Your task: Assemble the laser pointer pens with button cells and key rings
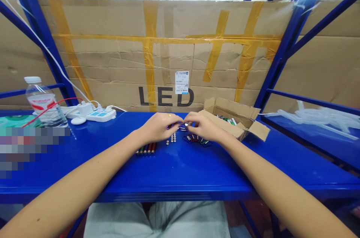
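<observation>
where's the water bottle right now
In the head view the water bottle stands upright at the far left of the blue table, near its back edge, just left of the white power strip.

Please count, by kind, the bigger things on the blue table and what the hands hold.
Clear plastic water bottle: 1
White power strip with blue switches: 1
White oval mouse: 1
Open brown cardboard box: 1
Small silver part pinched between left hand and right hand: 1
Total: 5
</observation>
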{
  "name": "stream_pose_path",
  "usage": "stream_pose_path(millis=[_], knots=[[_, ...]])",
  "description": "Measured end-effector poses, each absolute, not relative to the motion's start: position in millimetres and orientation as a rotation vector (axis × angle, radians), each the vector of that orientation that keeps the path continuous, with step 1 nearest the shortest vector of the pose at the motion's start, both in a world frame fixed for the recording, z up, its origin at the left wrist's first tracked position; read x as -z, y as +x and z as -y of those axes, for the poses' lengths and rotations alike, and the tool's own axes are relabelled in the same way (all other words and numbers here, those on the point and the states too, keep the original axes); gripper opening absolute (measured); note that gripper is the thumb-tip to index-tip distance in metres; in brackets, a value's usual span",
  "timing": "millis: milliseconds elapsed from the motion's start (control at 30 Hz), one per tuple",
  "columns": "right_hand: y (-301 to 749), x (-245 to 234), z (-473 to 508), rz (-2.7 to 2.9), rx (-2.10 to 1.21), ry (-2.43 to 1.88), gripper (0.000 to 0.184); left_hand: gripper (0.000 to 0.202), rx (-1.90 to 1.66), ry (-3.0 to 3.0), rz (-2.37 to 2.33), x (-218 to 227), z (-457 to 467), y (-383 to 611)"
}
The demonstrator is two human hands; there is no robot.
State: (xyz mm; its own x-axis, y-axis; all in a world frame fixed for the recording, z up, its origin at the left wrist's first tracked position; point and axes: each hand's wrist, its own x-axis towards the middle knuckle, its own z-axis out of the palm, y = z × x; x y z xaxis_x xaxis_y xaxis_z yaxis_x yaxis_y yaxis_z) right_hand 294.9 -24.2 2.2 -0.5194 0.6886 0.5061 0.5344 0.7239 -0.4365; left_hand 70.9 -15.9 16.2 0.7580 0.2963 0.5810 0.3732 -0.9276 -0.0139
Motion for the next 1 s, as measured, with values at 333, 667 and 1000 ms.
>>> stream_pose_path(millis=[333, 667, 1000], knots=[[292, -3, 27, 2.295, -0.235, -0.917, 0.018, 0.028, 0.657, -2.843, 0.59, -13, 21, 75], [293, 1, 24, 2.326, -0.214, -0.944, 0.015, 0.025, 0.622, -2.773, 0.592, -13, 21, 76], [292, -4, 26, 2.149, -0.523, -0.985, 0.019, 0.024, 0.662, -2.771, 0.667, -25, 15, 66]])
